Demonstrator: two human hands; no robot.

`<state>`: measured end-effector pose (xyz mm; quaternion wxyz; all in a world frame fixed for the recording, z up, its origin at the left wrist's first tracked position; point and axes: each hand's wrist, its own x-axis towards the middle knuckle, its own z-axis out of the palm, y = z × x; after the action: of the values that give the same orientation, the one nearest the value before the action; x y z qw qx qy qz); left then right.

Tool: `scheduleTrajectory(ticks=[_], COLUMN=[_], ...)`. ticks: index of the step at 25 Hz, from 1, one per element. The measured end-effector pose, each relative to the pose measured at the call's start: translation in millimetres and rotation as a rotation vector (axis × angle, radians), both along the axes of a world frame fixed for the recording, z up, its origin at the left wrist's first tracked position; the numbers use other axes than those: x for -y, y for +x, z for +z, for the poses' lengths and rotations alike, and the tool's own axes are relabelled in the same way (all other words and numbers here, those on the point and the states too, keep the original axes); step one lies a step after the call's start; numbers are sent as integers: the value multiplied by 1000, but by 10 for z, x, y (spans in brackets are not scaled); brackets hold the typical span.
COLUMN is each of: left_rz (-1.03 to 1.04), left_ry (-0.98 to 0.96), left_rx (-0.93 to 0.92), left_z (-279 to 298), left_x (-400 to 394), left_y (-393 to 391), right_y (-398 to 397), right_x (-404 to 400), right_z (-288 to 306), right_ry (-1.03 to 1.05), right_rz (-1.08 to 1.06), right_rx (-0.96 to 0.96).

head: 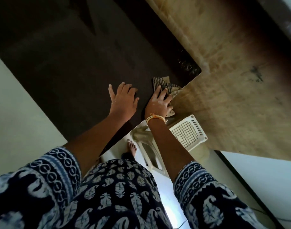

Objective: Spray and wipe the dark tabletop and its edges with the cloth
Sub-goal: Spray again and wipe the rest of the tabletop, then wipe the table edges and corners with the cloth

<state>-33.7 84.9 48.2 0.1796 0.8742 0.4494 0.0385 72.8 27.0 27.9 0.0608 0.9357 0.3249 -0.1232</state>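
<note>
Dark-topped, the one table fills my view, with two hands on it. My left hand lies flat with fingers spread, holding nothing. My right hand presses the single striped cloth against the table's near edge, close to the corner, fingers curled over the fabric. Below that edge I count one white plastic chair and one bare foot.

cloth partly hidden under right hand, tabletop cut off at top edge
</note>
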Motion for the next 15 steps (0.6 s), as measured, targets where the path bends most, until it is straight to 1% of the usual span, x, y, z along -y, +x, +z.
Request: scheduleTrajectory(ticks=[4,6,9,11,13,14,15], left_rz=[-77,-103,-148,-162,-145,-134,-136], left_ry=[12,10,33,59,63,48,16], left_rx=[86,87,87,119,158,187,222], left_z=[82,115,160,175,190,191,194], left_x=[208,271,319,338,318,294,269], left_y=[-450,-662,-1001,-1204,-1371,-1438,-1512], right_y=[-445,-670,-940,-978,-955,-929,-932], right_x=[355,499,677,749,782,770,754], right_z=[55,105,267,386,550,629,739], right_ry=[-4,6,61,255,510,612,705], right_rz=[-130,-144,-145,-287,-507,-624,-738], right_rx=[4,-9,-108,-225,-367,-455,-605])
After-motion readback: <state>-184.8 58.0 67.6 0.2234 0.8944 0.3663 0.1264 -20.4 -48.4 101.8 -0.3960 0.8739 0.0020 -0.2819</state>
